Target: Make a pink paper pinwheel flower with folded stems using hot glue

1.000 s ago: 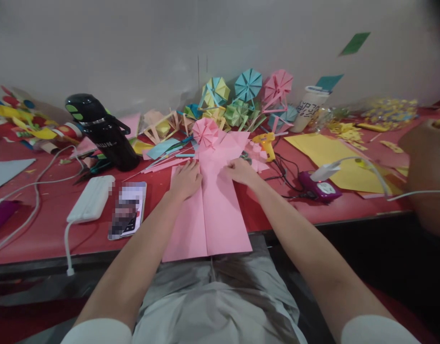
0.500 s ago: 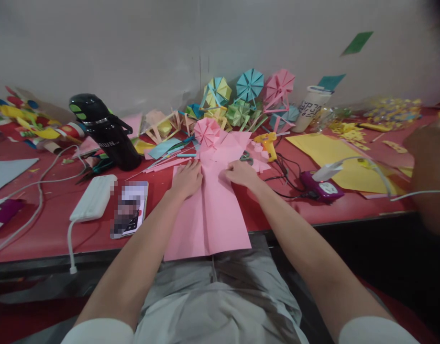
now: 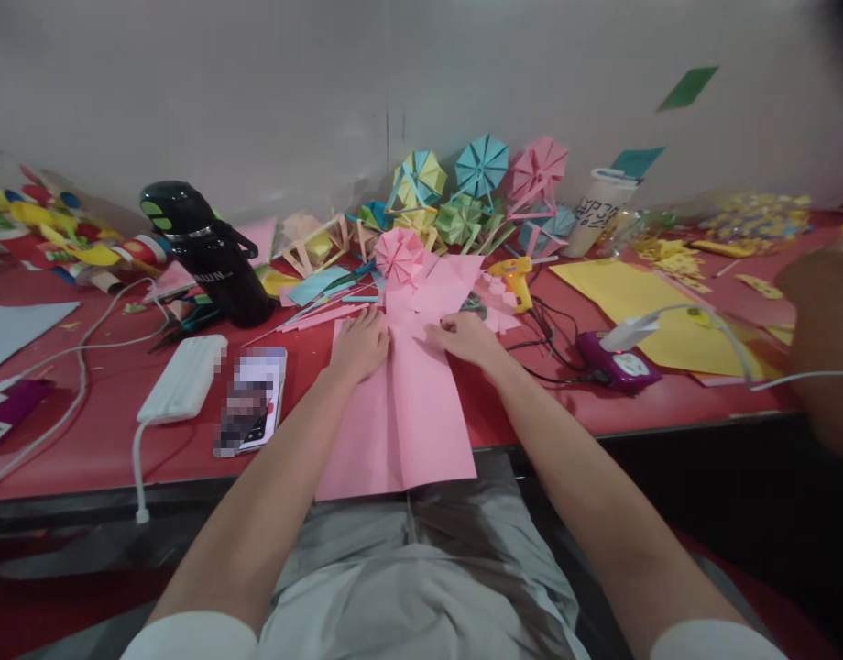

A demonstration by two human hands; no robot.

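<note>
A long pink paper sheet (image 3: pixel 408 412) lies in front of me on the red table (image 3: pixel 105 431), its near end hanging over the edge. A crease runs down its middle. My left hand (image 3: pixel 356 346) lies flat on the sheet's far left part, fingers stretched forward. My right hand (image 3: pixel 463 336) rests on the far right part, with its fingers curled down onto the paper. A pink folded paper rosette (image 3: pixel 399 254) sits just beyond the sheet.
A black flask (image 3: pixel 208 252), white power bank (image 3: pixel 182 378) and phone (image 3: pixel 251 401) lie left. Yellow glue gun (image 3: pixel 514 275), purple socket (image 3: pixel 618 360) with cables and yellow paper (image 3: pixel 634 293) lie right. Paper pinwheels (image 3: pixel 480 170) stand at the wall. Another person's arm (image 3: pixel 824 339) is at right.
Both hands have stayed on the sheet's far end. The sheet's right flap lies slightly narrower near the table edge. The view shifted a little.
</note>
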